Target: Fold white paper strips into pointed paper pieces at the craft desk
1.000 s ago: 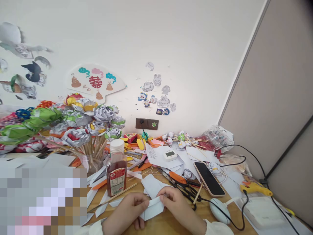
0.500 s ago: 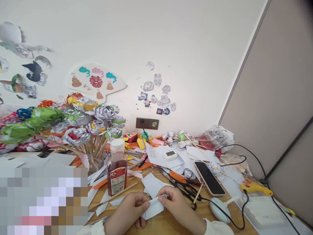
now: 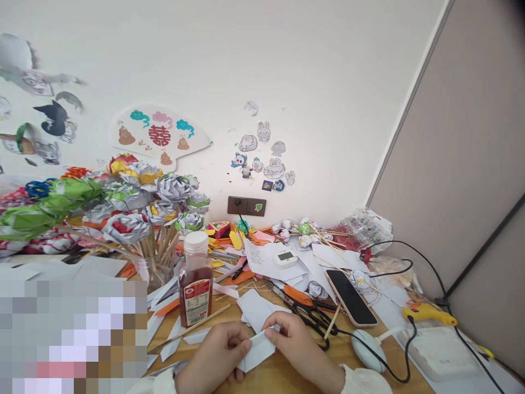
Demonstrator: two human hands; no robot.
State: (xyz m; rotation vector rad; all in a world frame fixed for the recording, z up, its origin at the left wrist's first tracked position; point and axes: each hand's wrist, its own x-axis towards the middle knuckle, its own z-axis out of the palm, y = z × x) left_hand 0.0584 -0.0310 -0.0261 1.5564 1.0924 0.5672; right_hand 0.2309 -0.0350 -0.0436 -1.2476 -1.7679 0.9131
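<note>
The folded white paper [image 3: 259, 353] should be light, thin and easy to crease, so it is better held gently by its borders. It is toward the near edge of the worktop [image 3: 266, 382], between the fingers of the left hand [image 3: 219, 350] and right hand [image 3: 293, 345], each pinching one end of its far fold.

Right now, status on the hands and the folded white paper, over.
Left hand and right hand both gripping folded white paper sheet. Loose white paper sheets just beyond. Black-handled scissors near right hand.
</note>
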